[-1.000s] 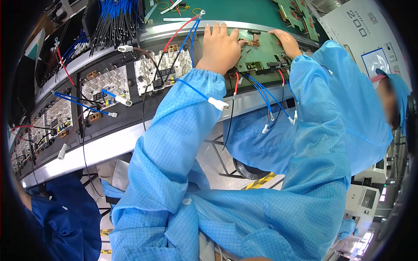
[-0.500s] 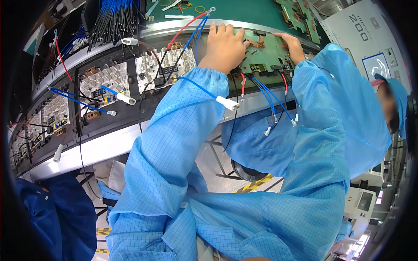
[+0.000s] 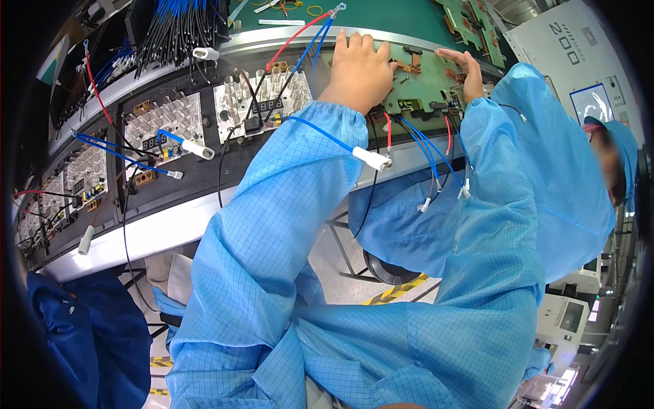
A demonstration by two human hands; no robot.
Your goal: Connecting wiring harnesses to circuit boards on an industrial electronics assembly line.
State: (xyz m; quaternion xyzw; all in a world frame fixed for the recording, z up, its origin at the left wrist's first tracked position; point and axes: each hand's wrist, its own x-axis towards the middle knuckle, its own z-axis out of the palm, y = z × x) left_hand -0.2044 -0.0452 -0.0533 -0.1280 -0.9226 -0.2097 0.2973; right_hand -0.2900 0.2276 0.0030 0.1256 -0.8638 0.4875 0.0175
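Note:
A green circuit board [image 3: 413,87] with copper-coloured parts lies between my hands at the table's edge. My left hand [image 3: 359,73] rests against its left side, back of the hand up and fingers stretched out. At its right side is my right hand [image 3: 469,73], with straight fingers reaching over the far right corner. The palms are hidden, so how firmly they touch the board cannot be seen. From its near edge hang red wires [image 3: 388,129], blue wires [image 3: 427,151] and black leads, with small white connectors [image 3: 464,189] at the ends.
White boards [image 3: 262,101] with displays and clear tubes sit in a dark fixture [image 3: 212,160] on the left. White-capped leads [image 3: 372,159] overhang the rail. Blue-black wires [image 3: 178,31] are bundled behind. More green boards [image 3: 471,31] lie far right. A person in blue [image 3: 545,163] is close on the right.
The view has shifted slightly. Both hands stay at the board's sides with fingers stretched, while the hanging wires and the white-capped lead have swung a little.

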